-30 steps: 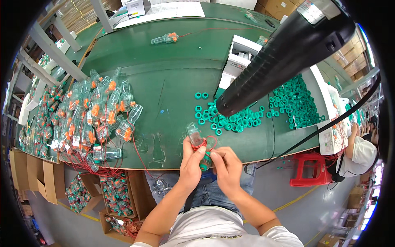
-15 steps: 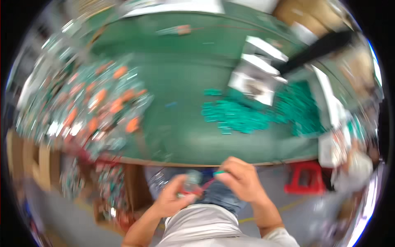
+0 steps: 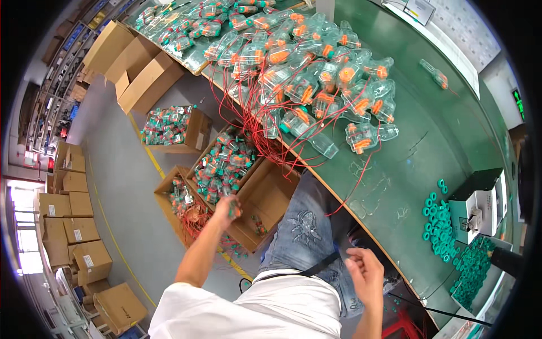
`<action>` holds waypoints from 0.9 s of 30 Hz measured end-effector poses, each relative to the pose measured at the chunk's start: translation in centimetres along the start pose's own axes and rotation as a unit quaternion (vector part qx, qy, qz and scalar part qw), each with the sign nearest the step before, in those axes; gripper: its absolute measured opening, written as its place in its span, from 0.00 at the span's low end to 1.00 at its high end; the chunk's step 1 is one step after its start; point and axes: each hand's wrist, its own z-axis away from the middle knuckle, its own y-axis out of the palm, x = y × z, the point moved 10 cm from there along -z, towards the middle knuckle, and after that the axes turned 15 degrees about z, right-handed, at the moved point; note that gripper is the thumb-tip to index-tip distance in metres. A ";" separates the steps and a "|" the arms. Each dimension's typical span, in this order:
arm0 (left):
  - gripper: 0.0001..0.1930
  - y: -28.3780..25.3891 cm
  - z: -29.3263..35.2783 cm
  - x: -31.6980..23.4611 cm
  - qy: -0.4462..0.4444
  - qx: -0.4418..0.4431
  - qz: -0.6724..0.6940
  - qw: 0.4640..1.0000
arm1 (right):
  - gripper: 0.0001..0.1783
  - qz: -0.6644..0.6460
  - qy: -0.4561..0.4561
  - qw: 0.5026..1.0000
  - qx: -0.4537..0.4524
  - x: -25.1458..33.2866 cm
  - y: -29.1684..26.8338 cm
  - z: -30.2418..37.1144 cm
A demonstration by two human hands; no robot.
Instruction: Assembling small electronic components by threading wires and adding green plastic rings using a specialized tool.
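My left hand (image 3: 227,208) reaches out to the left over the cardboard boxes beside the table. Its fingers are closed around a small plastic piece (image 3: 234,211) with teal and orange on it, mostly hidden by the hand. Just under and beside it are a box full of clear bottle-shaped parts (image 3: 222,169) with teal rings and orange inserts, and an open box (image 3: 268,195) holding a few pieces. My right hand (image 3: 367,272) hangs near my lap by the table edge, fingers loosely apart, with nothing in it.
Many clear bottle-shaped parts (image 3: 305,73) with red wires lie on the green table (image 3: 418,152). Teal rings (image 3: 437,229) are heaped near a white device (image 3: 480,206) at right. More cardboard boxes (image 3: 138,73) stand on the floor at left.
The view has swung left. My left hand has moved from before my body out over the boxes. My right hand has let go of the teal piece and moved apart from the left.
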 end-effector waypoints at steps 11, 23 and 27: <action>0.17 11.3 5.9 -20.6 0.558 -0.149 0.026 0.816 | 0.07 0.097 0.004 0.952 -0.290 -3.5 -10.9 2.2; 0.15 80.4 22.5 1.5 0.560 0.561 -0.509 0.337 | 0.08 0.193 -0.018 0.865 -0.462 -6.3 -13.7 2.6; 0.22 92.8 13.3 8.1 0.644 0.397 -0.593 0.277 | 0.08 0.249 -0.015 0.874 -0.417 -4.3 -13.7 2.2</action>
